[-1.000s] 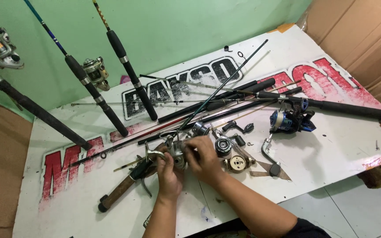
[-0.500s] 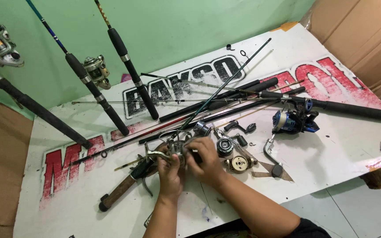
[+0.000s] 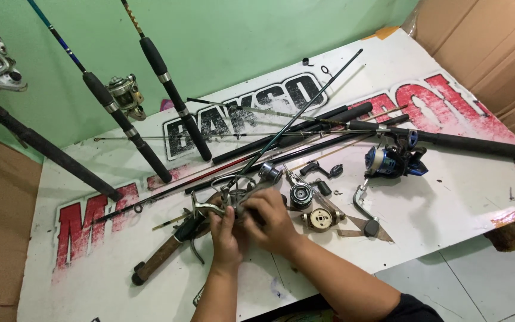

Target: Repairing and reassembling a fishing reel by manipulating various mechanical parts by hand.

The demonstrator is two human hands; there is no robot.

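Two hands meet over a white bench (image 3: 448,209) with worn red and black lettering. The left hand (image 3: 226,235) and right hand (image 3: 272,222) are both closed around a silver fishing reel (image 3: 233,200), held just above the bench near its front edge. Against the pictures from a second ago, the hands and reel have barely shifted; the fingers keep working at the same spot, so the job on the reel looks unfinished. Just right of the hands lie a round spool (image 3: 300,194), a brass-coloured gear part (image 3: 319,219) and a crank handle (image 3: 363,209). Farther right sits a blue reel (image 3: 391,161) on a dark rod. Several black-handled rods (image 3: 177,101) lean against a green wall (image 3: 239,36). Cardboard (image 3: 496,48) stands at the right; pale floor tiles show below.
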